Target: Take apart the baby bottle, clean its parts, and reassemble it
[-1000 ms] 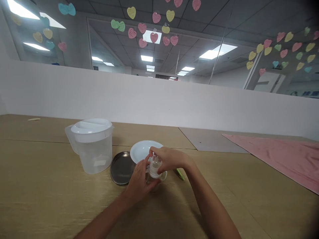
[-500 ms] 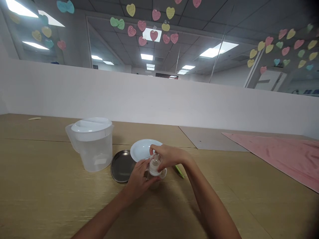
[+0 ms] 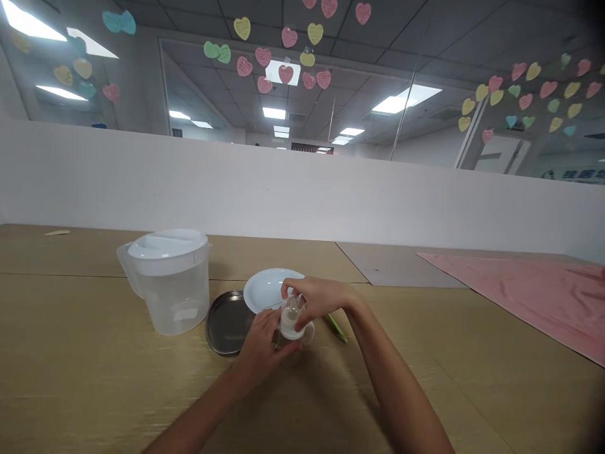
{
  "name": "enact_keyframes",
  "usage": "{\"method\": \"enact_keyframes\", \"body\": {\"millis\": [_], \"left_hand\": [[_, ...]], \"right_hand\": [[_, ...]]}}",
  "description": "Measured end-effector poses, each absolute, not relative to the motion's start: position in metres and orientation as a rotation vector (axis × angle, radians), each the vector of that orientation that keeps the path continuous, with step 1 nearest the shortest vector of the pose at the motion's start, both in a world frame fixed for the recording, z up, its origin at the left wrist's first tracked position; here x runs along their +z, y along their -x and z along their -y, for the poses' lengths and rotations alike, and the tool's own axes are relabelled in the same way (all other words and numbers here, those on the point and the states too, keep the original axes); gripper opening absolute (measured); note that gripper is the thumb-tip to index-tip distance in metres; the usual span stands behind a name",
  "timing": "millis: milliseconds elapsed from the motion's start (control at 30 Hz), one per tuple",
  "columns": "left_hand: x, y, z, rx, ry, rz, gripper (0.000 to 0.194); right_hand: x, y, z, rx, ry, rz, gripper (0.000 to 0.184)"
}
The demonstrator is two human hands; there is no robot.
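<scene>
Here we are at the middle of the table, and the small clear bottle (image 3: 292,320) is right up in both hands, held just off the near edge of the white plate, with a little clear liquid showing inside. The right hand (image 3: 321,297) comes over the top, fingers curled around the bottle's upper part, while the left hand (image 3: 261,349) cups it lower down from the near side. The hands are together, knuckles almost meeting, clamped on the same piece. A white loop handle (image 3: 309,336) pokes out to the right, and something glassy sits beneath, though the fingers hide how it all joins. As things stand, the bottle's parts are in hand and not set down. Just left lies a dark metal lid (image 3: 227,323), flat on the table (image 3: 70,378), beside the white plate (image 3: 267,284). Further left, the big plastic pitcher (image 3: 172,299) stands upright with its white lid (image 3: 167,244) on. A green strip (image 3: 337,329) lies by the right wrist, and a pink sheet (image 3: 529,302) spreads across the far right.
</scene>
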State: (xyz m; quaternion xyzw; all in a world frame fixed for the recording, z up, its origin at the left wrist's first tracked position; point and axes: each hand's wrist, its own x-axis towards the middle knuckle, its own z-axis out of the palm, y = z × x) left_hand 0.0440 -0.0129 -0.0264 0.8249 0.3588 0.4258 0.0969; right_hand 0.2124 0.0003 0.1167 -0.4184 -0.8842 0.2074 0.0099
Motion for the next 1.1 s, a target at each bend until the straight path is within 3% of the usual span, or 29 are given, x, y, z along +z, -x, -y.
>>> {"method": "enact_keyframes", "body": {"millis": [267, 500, 667, 900, 1100], "left_hand": [[-0.025, -0.044, 0.014, 1.248, -2.404, -1.066, 0.059], [-0.019, -0.042, 0.011, 1.234, -2.444, -1.086, 0.050], [-0.020, -0.042, 0.012, 1.235, -2.438, -1.048, 0.058], [-0.019, -0.042, 0.011, 1.195, -2.474, -1.063, 0.060], [-0.021, -0.043, 0.010, 1.185, -2.488, -1.074, 0.059]], "right_hand": [[0.119, -0.215, -0.004, 0.848, 1.341, 2.677, 0.055], [0.127, -0.215, 0.015, 0.576, 1.257, 2.643, 0.053], [0.138, -0.231, 0.018, 0.499, 1.184, 2.288, 0.046], [0.094, -0.220, -0.030, 0.422, 1.652, 2.490, 0.041], [0.077, -0.209, -0.041, 0.447, 1.682, 2.597, 0.038]]}}
